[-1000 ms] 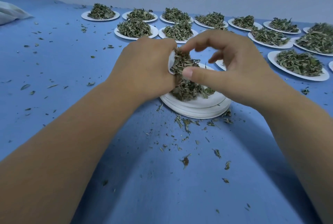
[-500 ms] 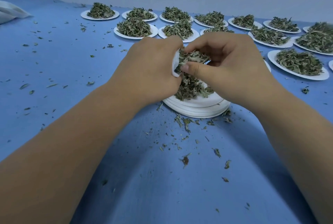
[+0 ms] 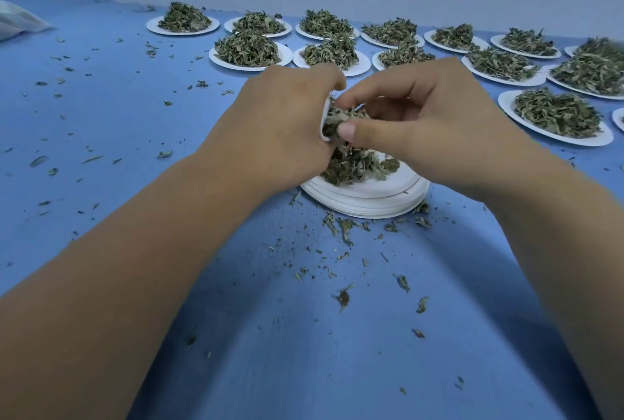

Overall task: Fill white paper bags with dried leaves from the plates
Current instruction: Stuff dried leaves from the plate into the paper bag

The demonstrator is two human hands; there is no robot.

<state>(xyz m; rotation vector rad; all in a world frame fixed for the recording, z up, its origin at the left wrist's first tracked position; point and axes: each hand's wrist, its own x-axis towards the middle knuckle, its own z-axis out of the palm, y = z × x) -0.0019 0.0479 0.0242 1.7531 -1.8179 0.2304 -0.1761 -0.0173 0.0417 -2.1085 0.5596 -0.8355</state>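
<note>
My left hand grips a small white paper bag, of which only the open rim shows beside my knuckles. My right hand pinches a clump of dried green leaves between thumb and fingers at the bag's mouth. Both hands hover just above a stack of white paper plates in the middle of the blue table. A small heap of dried leaves lies on the top plate, partly hidden by my hands.
Several white plates heaped with dried leaves stand in rows along the far edge and to the right. Leaf crumbs are scattered over the blue cloth. A pale bag lies at the far left.
My right hand has closed in on the bag's mouth, its fingers curling round the leaves and pressing them in. My left hand has held nearly still.
</note>
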